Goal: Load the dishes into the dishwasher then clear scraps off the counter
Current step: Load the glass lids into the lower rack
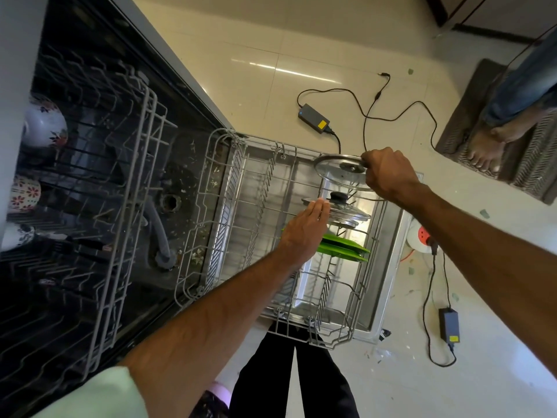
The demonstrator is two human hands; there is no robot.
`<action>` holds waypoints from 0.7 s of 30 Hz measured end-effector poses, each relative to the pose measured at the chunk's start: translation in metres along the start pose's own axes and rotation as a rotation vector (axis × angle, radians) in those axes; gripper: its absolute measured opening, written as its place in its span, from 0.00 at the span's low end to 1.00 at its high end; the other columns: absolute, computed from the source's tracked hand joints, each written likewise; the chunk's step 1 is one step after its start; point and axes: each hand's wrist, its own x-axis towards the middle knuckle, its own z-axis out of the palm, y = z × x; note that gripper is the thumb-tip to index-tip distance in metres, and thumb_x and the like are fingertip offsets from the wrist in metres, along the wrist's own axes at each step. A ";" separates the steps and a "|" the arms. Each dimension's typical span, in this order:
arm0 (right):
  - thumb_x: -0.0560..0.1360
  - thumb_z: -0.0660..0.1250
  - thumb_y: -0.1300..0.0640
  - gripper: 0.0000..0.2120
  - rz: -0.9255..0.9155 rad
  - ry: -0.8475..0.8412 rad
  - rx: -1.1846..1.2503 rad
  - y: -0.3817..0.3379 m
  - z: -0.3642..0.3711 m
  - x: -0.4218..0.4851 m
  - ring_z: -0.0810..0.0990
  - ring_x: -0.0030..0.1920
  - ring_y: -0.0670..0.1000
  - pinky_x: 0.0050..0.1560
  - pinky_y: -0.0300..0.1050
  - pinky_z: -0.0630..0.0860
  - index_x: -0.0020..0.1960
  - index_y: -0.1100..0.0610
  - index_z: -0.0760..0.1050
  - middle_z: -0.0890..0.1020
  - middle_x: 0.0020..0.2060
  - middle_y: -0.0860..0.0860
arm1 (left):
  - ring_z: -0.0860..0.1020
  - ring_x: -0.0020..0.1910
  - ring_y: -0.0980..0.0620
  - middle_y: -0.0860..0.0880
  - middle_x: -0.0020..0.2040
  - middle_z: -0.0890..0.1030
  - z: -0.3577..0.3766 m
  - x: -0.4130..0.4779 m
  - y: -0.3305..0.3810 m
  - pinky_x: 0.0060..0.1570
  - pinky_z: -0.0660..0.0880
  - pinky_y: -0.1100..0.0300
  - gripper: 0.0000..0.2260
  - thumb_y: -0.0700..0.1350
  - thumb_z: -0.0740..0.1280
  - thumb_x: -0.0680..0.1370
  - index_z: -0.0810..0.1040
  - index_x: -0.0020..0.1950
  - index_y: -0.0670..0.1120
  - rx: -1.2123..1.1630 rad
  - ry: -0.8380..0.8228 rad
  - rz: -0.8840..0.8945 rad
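Far left, we log the upper rack [150, 122] with patterned cups [45, 125] already seated (loading partly done, we judge). Centre: the lower rack [235, 182] is pulled out over the open dishwasher door [390, 267], with mostly bare tines on its left side.

The left hand [301, 233] reaches in with fingers straight and together, flat against the rim of the knobbed lid [346, 211]. It grips nothing and is likely steadying the tilted lid among the tines so it won't slide. Green plates [343, 250] are slotted just nearer than that lid, partly behind the hand.

Further right, the right hand [384, 173] has its fingers curled round the right edge of a second glass lid [337, 167]. It holds the lid tilted above the rack's far-right corner, just beyond the knobbed lid (the edge grip probably suits sliding it into a slot). Both lids sit between the hands. A power adapter [313, 118] lies on the floor beyond.
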 end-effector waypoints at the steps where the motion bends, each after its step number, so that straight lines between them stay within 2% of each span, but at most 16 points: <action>1: 0.78 0.63 0.65 0.08 -0.018 0.006 -0.003 -0.001 -0.001 -0.001 0.78 0.37 0.61 0.40 0.54 0.78 0.54 0.63 0.79 0.81 0.40 0.62 | 0.57 0.80 0.41 0.36 0.81 0.57 -0.001 0.000 -0.001 0.77 0.62 0.50 0.34 0.32 0.65 0.78 0.52 0.81 0.36 -0.002 -0.003 0.002; 7: 0.76 0.64 0.65 0.08 -0.014 -0.005 0.000 -0.013 -0.002 -0.003 0.77 0.39 0.61 0.41 0.53 0.76 0.54 0.63 0.78 0.80 0.42 0.61 | 0.60 0.79 0.40 0.36 0.79 0.60 -0.004 0.000 0.001 0.76 0.63 0.50 0.34 0.31 0.67 0.77 0.55 0.80 0.35 -0.006 0.003 0.005; 10: 0.76 0.64 0.65 0.08 0.011 0.004 0.014 -0.013 -0.001 -0.005 0.76 0.37 0.60 0.40 0.52 0.76 0.54 0.63 0.78 0.79 0.39 0.59 | 0.58 0.80 0.41 0.36 0.80 0.59 -0.005 0.002 0.001 0.77 0.61 0.52 0.34 0.33 0.67 0.78 0.54 0.80 0.35 -0.007 -0.002 0.006; 13: 0.77 0.63 0.66 0.08 0.013 0.020 0.022 -0.008 0.000 -0.008 0.75 0.35 0.59 0.37 0.49 0.72 0.53 0.64 0.78 0.76 0.36 0.57 | 0.58 0.80 0.41 0.36 0.80 0.59 -0.008 0.001 0.000 0.77 0.61 0.51 0.33 0.34 0.66 0.79 0.53 0.81 0.35 -0.021 -0.009 0.003; 21: 0.78 0.63 0.65 0.08 0.003 0.031 0.030 0.000 -0.007 -0.013 0.77 0.36 0.61 0.38 0.51 0.73 0.54 0.64 0.79 0.81 0.40 0.63 | 0.60 0.79 0.40 0.36 0.79 0.60 -0.008 0.001 0.002 0.76 0.63 0.52 0.34 0.33 0.67 0.77 0.55 0.80 0.34 -0.029 -0.003 -0.008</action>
